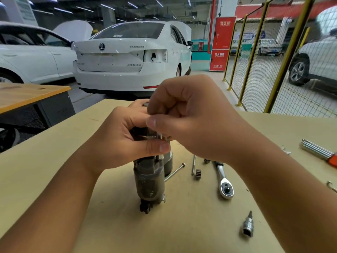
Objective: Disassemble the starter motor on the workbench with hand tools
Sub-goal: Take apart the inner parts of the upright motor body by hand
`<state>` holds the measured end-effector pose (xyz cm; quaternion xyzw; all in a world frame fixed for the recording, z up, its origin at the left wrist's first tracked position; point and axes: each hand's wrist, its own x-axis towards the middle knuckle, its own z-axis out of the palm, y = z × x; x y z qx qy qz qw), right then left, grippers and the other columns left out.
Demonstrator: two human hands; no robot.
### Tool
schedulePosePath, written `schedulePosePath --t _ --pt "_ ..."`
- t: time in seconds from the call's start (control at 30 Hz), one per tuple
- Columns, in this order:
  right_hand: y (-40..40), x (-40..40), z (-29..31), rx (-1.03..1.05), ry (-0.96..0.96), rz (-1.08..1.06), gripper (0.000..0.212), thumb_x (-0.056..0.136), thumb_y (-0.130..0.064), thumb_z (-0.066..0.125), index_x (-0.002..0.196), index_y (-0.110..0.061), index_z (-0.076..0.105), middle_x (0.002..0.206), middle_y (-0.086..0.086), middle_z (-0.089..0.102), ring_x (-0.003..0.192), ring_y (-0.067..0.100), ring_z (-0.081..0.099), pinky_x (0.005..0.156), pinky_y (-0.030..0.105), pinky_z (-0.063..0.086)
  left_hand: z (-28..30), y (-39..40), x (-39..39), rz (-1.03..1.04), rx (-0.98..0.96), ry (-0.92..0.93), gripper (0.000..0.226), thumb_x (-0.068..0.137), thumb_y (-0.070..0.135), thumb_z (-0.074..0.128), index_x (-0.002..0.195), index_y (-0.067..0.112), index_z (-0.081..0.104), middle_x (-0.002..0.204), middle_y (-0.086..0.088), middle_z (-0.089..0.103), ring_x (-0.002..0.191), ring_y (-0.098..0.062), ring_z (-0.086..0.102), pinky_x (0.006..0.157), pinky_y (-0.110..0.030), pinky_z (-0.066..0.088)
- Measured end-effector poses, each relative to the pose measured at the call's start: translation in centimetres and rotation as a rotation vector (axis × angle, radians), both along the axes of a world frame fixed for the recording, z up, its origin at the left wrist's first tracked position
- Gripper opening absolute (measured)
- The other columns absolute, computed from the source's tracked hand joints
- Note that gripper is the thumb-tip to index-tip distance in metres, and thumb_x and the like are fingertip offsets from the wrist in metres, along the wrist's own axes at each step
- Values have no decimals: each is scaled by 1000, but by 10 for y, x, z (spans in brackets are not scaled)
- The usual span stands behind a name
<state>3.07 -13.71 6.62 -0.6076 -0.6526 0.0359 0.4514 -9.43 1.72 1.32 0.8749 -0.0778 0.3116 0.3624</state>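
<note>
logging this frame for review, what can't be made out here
Head view only:
- Top of the starter motor: hidden by the left hand and right hand.
- What the right hand's fingers pinch: too small, mostly covered.
- Hex key set: cut off by the right edge.
- Small metal part at right edge: cut off, unidentifiable.

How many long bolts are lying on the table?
2. One long bolt lies slanted right beside the starter motor. The other long bolt lies nearly straight next to the little gear. More may hide under the hands.
</note>
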Motion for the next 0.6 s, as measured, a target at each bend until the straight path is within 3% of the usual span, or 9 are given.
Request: schedulePosePath --t 0.1,0.17,0.27,0.33,0.5,0.6 --pt "-3 3 4 -54 -35 54 23 85 -3 74 90 -25 76 83 -9 74 71 1 66 62 20 52 0 4 -3 -6 7 41 15 87 29 72 99 22 79 95 17 71 99 -14 64 83 -19 48" --pt "-3 4 4 -43 -17 40 19 84 -6 75 90 -24 77 85 -10 75 72 0 67 63 20 51 0 4 -3 5 19 35 15 86 30 73 96 21 79 97 13 73 102 -19 64 84 -22 49" --pt "0 1 0 -13 -10 -56 7 82 -23 82 84 -23 76 78 -6 73 68 7 67 61 32 57 1 1 0 8 8 23 22 83 32 77 104 28 78 107 12 74 115 -25 63 90 -34 53" --pt "0 0 -1 -25 4 -68 8 83 -17 81 83 -20 75 74 -5 71 67 10 67 64 40 60 1 1 1 21 25 5 24 82 32 78 104 22 78 108 7 74 119 -27 61 96 -40 52" --pt "-3 4 5 -98 -16 22 25 88 -5 70 93 -29 74 88 -8 73 76 10 69 70 42 62 0 4 -1 -8 29 7 13 87 26 72 94 17 78 92 20 71 100 -5 63 83 -11 46" --pt "-1 3 1 -54 39 0 10 85 -15 78 91 -23 75 86 -6 73 72 13 70 66 44 62 0 4 1 3 24 -26 19 85 26 74 103 24 79 101 13 74 113 -18 64 89 -21 50"
